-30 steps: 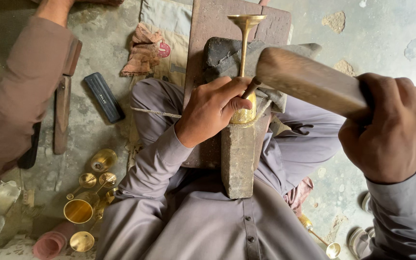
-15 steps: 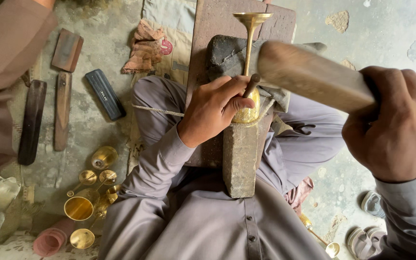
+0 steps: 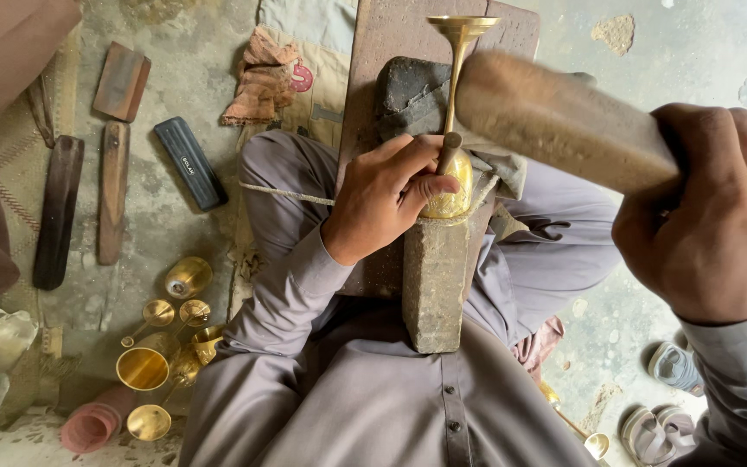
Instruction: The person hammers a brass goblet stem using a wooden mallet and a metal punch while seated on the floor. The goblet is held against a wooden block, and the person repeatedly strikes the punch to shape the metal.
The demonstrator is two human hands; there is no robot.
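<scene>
The left hand (image 3: 386,203) is pinning a brass stemmed goblet (image 3: 453,164) on the stone block (image 3: 436,281) while the right hand (image 3: 715,216) (fist closed) is raising a wooden mallet (image 3: 555,117), risking struck fingers if the swing is drifting

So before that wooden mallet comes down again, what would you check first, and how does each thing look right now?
1. Left hand holds the brass goblet on the stone block: ok, fingers wrapped round the bowl.
2. Small punch seated on the goblet: ok, pinched at the bowl's top beside the stem.
3. Right hand grip on the wooden mallet: ok, fist closed round it.
4. Mallet in line with the punch: cannot tell, the head is blurred.
5. Left fingers out of the strike path: not ok, they sit right at the punch.
6. Block steady between the legs: cannot tell.
</scene>
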